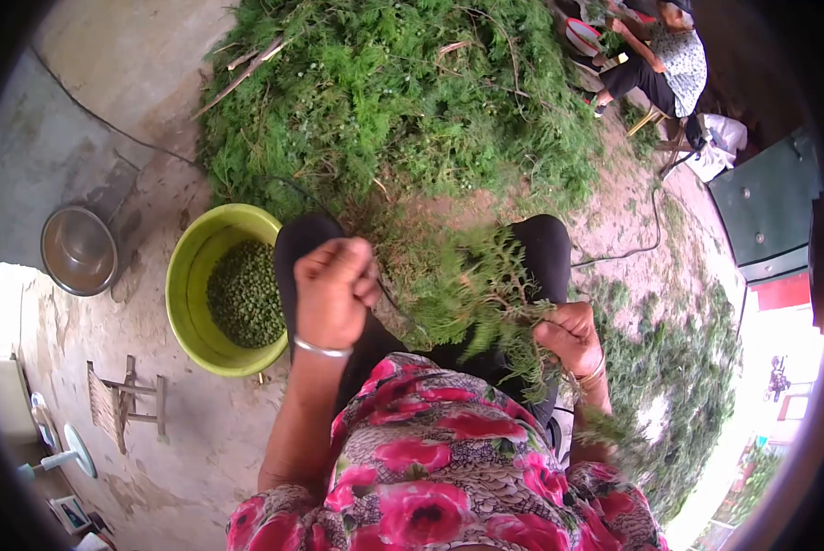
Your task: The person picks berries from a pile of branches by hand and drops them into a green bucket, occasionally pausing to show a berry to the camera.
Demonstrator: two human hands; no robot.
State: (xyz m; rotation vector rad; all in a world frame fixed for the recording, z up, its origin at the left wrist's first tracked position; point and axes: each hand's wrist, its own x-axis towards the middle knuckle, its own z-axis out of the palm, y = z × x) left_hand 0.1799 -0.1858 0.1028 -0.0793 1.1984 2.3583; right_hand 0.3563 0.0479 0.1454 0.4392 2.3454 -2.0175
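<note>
My right hand (570, 338) grips the stem end of a leafy green branch (485, 294), which spreads leftward over my lap and blurs at its tip. My left hand (334, 289), with a silver bangle on its wrist, is raised above my left knee with its fingers curled; whatever they hold, if anything, is too small to tell. Left of that knee stands a yellow-green tub (184, 303) with many small round green pieces (247, 294) in it. A large heap of cut green branches (384, 101) lies in front of my knees.
Another person (674, 64) sits at the upper right with a bowl (583, 37). A metal basin (79, 250) and a small stool (123, 404) are on the left. More branches (669, 395) lie on the right. A black cable (632, 250) crosses the floor.
</note>
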